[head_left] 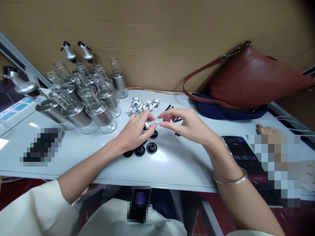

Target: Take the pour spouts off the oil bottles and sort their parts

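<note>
My left hand (137,129) pinches a silver pourer spout (152,123) between thumb and fingers, its narrow tip pointing right. Close to that tip is my right hand (187,124), thumb and forefinger slightly apart, with nothing I can make out between them. Below and partly behind the left hand lie several round black stoppers (152,148) on the table. A pile of silver spout pieces (142,105) sits just beyond it. Small black levers (176,120) lie behind my right hand, partly hidden by its fingers.
Glass bottles with steel sleeves (99,113) crowd the left of the white table (172,167); a few carry pourers (86,52). A brown leather bag (246,82) rests on dark blue cloth (228,109) at back right. A phone showing a timer (242,154) lies beside my right forearm.
</note>
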`<state>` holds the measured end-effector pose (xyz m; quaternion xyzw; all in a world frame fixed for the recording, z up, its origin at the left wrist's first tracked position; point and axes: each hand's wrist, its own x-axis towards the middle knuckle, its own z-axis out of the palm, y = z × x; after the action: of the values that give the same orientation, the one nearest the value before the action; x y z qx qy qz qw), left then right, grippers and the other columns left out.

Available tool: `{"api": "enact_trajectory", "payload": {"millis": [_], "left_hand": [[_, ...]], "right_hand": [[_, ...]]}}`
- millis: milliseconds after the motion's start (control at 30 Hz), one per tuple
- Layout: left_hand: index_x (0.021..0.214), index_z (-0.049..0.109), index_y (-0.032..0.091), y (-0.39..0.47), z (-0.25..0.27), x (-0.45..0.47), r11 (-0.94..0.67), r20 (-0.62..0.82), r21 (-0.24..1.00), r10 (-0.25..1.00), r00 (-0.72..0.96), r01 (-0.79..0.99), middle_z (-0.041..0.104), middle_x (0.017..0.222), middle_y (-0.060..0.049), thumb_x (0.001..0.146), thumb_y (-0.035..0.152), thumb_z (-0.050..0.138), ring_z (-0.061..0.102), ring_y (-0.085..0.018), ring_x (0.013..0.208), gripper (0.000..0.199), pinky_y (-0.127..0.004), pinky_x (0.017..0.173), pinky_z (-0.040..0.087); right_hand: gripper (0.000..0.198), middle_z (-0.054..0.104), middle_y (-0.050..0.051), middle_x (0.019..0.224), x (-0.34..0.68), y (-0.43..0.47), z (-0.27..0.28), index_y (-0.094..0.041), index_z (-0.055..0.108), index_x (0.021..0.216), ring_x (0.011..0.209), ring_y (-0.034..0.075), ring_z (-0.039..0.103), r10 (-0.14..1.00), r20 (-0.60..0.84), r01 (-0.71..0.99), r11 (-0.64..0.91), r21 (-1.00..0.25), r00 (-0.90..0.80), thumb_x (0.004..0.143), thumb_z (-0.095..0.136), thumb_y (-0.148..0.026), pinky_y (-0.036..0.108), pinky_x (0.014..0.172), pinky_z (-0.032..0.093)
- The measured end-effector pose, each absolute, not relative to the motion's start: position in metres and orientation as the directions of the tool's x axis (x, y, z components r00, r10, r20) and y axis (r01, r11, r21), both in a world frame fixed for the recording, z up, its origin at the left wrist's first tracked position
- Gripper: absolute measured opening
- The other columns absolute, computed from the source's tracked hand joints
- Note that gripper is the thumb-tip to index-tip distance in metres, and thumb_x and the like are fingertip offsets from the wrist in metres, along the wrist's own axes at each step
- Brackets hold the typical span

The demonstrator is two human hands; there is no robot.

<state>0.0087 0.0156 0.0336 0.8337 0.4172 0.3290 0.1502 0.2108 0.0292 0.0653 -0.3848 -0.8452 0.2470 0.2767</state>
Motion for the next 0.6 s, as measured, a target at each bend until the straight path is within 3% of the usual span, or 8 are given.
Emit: {"api": "enact_trajectory", "payload": {"millis": [133, 267, 467, 600], "left_hand": [[0.088, 0.041, 0.02, 0.018, 0.03, 0.008, -0.634, 0.417, 0.532, 0.773, 0.478, 0.561, 0.059, 0.083, -0.001, 0.084, 0.028, 0.054, 0.056, -0.015, 0.072, 0.015, -0.03, 0.071, 0.044], [0.088, 0.041, 0.02, 0.018, 0.027, 0.008, -0.703, 0.407, 0.499, 0.706, 0.579, 0.507, 0.058, 0.084, -0.001, 0.077, 0.04, 0.068, 0.057, -0.016, 0.072, 0.035, -0.029, 0.068, 0.045], [0.095, 0.049, 0.019, 0.015, 0.034, 0.006, -0.818, 0.561, 0.391, 0.575, 0.595, 0.422, 0.063, 0.085, -0.003, 0.092, 0.037, 0.05, 0.059, -0.016, 0.08, 0.019, -0.03, 0.075, 0.043], [0.1, 0.051, 0.015, 0.015, 0.04, 0.006, -0.854, 0.522, 0.26, 0.518, 0.678, 0.452, 0.065, 0.085, -0.005, 0.097, 0.031, 0.039, 0.059, -0.018, 0.079, 0.02, -0.031, 0.073, 0.038]], "right_hand": [[0.019, 0.063, 0.003, 0.077, 0.199, 0.021, 0.056, -0.018, 0.064, 0.087, 0.071, 0.015, 0.056, 0.731, 0.361, 0.488, 0.666, -0.565, -0.579, 0.089, 0.056, -0.035, 0.025, 0.065, 0.041], [0.023, 0.057, -0.001, 0.065, 0.2, 0.016, 0.056, -0.018, 0.058, 0.071, 0.059, 0.011, 0.049, 0.769, 0.223, 0.486, 0.57, -0.663, -0.598, 0.088, 0.056, -0.034, 0.022, 0.058, 0.037], [0.038, 0.046, -0.003, 0.055, 0.219, 0.016, 0.067, -0.018, 0.05, 0.061, 0.053, 0.009, 0.039, 0.813, 0.059, 0.454, 0.383, -0.805, -0.58, 0.09, 0.047, -0.042, 0.023, 0.051, 0.031], [0.039, 0.052, -0.002, 0.057, 0.223, 0.015, 0.065, -0.017, 0.052, 0.063, 0.054, 0.01, 0.045, 0.742, -0.084, 0.388, 0.247, -0.888, -0.665, 0.09, 0.047, -0.044, 0.022, 0.054, 0.038]]}}
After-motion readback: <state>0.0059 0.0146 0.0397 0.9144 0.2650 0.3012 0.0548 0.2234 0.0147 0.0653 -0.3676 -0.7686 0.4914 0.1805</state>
